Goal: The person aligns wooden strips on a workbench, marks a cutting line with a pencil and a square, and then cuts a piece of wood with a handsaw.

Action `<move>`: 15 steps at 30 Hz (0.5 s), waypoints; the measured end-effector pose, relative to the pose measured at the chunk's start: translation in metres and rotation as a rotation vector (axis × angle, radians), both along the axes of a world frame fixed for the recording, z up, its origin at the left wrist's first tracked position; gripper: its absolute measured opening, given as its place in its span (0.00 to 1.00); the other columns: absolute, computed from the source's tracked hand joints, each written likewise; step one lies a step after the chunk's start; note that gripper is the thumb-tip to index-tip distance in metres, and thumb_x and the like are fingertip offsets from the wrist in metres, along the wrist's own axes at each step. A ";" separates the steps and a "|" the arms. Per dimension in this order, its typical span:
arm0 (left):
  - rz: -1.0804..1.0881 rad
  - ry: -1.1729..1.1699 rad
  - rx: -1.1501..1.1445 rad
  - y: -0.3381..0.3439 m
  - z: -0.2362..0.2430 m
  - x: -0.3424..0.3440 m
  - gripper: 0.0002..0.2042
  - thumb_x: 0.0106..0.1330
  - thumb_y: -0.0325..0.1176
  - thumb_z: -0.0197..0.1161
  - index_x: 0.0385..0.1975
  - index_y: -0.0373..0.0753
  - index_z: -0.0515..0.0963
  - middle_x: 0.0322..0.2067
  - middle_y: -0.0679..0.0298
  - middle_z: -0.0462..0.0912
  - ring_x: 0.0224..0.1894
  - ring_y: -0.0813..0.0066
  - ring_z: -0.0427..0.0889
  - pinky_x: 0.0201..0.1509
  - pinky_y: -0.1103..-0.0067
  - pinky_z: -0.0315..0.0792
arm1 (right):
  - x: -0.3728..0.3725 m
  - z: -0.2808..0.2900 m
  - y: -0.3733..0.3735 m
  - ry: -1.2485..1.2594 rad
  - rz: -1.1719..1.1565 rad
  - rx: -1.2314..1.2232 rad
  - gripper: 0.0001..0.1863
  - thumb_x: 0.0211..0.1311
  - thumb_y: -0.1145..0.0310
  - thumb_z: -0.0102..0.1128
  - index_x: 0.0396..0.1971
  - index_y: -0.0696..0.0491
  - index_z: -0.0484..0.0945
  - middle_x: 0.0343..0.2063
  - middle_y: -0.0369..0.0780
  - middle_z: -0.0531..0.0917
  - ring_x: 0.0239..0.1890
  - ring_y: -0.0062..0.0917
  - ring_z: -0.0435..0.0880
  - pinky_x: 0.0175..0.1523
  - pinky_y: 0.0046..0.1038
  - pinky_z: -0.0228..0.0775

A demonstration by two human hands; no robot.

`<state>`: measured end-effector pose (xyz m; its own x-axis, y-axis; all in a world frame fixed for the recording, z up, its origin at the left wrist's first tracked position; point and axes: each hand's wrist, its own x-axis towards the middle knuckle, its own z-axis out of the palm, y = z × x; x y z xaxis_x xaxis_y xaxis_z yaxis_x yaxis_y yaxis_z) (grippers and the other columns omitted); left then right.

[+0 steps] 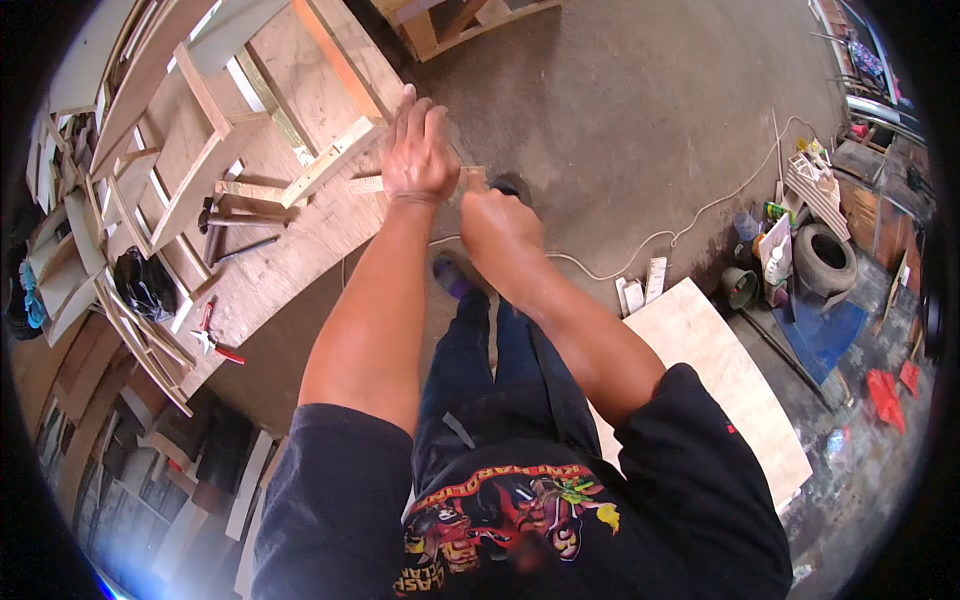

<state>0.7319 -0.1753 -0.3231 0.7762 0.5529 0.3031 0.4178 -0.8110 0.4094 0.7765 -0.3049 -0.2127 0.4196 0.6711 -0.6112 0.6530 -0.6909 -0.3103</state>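
Observation:
My left hand lies with fingers stretched against the corner of a wooden frame, which rests on a plywood panel. Beside it, my right hand is closed, its thumb over the end of a small light wooden strip. A similar piece of wood shows left of my left wrist; whether the two are one strip is hidden. On the panel lie a hammer, a thin dark rod and red-handled pliers.
Curved wooden ribs and a black bag stand at the left. A pale cable crosses the concrete floor. At right are a plywood sheet, wood offcuts, a tyre and a bucket. Another wooden frame stands ahead.

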 end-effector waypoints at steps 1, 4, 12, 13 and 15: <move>-0.005 0.021 -0.023 0.003 -0.001 -0.002 0.14 0.64 0.27 0.54 0.49 0.40 0.77 0.56 0.54 0.79 0.72 0.50 0.68 0.73 0.56 0.64 | -0.003 0.006 -0.006 0.000 0.001 0.004 0.26 0.63 0.75 0.57 0.62 0.61 0.71 0.31 0.51 0.89 0.35 0.45 0.91 0.39 0.43 0.85; 0.014 0.061 -0.045 -0.006 0.002 -0.004 0.14 0.64 0.27 0.53 0.48 0.39 0.77 0.56 0.54 0.79 0.71 0.49 0.68 0.73 0.56 0.65 | -0.010 0.019 -0.023 0.027 -0.083 -0.106 0.27 0.63 0.74 0.58 0.63 0.59 0.70 0.32 0.51 0.89 0.37 0.45 0.91 0.40 0.42 0.85; -0.004 -0.002 0.027 0.000 0.005 0.002 0.11 0.67 0.26 0.55 0.46 0.38 0.78 0.53 0.51 0.81 0.67 0.46 0.73 0.70 0.56 0.68 | -0.011 0.020 -0.025 0.055 -0.076 -0.150 0.28 0.63 0.74 0.58 0.65 0.61 0.69 0.34 0.51 0.89 0.37 0.44 0.92 0.39 0.42 0.85; -0.011 -0.009 0.033 -0.003 0.005 0.000 0.11 0.67 0.26 0.55 0.46 0.37 0.78 0.53 0.51 0.81 0.67 0.46 0.73 0.70 0.56 0.68 | -0.010 0.015 -0.022 0.059 -0.079 -0.156 0.28 0.63 0.74 0.58 0.65 0.61 0.69 0.34 0.51 0.89 0.37 0.44 0.92 0.39 0.42 0.85; -0.014 0.011 0.016 -0.001 0.000 0.000 0.12 0.65 0.27 0.54 0.47 0.39 0.77 0.54 0.52 0.80 0.69 0.47 0.71 0.71 0.56 0.67 | -0.005 0.000 -0.010 0.043 -0.088 0.008 0.31 0.64 0.76 0.51 0.69 0.60 0.66 0.30 0.55 0.88 0.35 0.48 0.90 0.41 0.48 0.83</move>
